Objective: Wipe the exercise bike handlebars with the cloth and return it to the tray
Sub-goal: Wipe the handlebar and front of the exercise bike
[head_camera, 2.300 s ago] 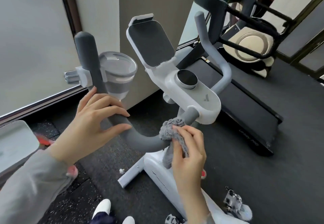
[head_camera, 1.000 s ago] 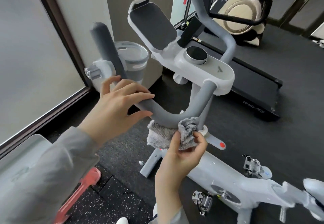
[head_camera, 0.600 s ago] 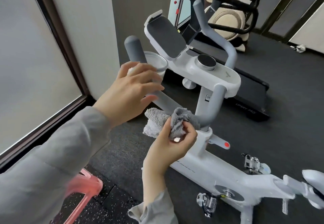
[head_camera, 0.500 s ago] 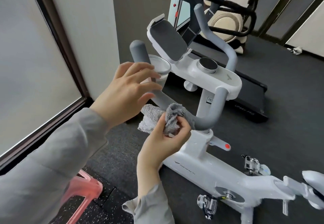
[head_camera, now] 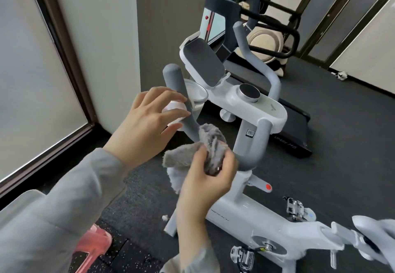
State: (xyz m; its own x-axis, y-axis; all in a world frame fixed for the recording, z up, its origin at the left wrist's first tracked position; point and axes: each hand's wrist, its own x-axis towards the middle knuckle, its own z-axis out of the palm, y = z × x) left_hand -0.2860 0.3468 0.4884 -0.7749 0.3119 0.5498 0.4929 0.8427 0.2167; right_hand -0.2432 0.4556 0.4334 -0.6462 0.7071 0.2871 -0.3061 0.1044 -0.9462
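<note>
Since approx half a sec ago, right hand [head_camera: 205, 178] w/ the cloth [head_camera: 192, 155] has slid left along the bottom curve of the handlebar [head_camera: 254, 144], closer to the left upright; left hand [head_camera: 147, 127] has loosened off the bar, fingers now spread.

Nearest: grey sleeve [head_camera: 59, 215] of the left arm fills lower left, a pink object [head_camera: 92, 245] on the floor under it, blurred. Right hand is clamped on the bunched grey cloth, thumb and fingers pinching it vs. the underside of the bar's bend; a loose flap hangs left and down. Left hand is open, fingers apart, holding nothing, fingertips just beside the left upright grip and a white knob; can't tell if they touch.

Bike frame [head_camera: 245, 215] is white, pedals [head_camera: 295, 206] low right, red button [head_camera: 268, 186] on the post. Above: console [head_camera: 265, 110] w/ round dial [head_camera: 249, 91], tilted tablet holder [head_camera: 203, 63], cup holder [head_camera: 197, 95] behind the left grip.

Beyond: treadmill [head_camera: 288, 127], black rubber floor [head_camera: 342, 144], another machine [head_camera: 265, 39] at back, window [head_camera: 32, 59] at left. Tray not identifiable.
</note>
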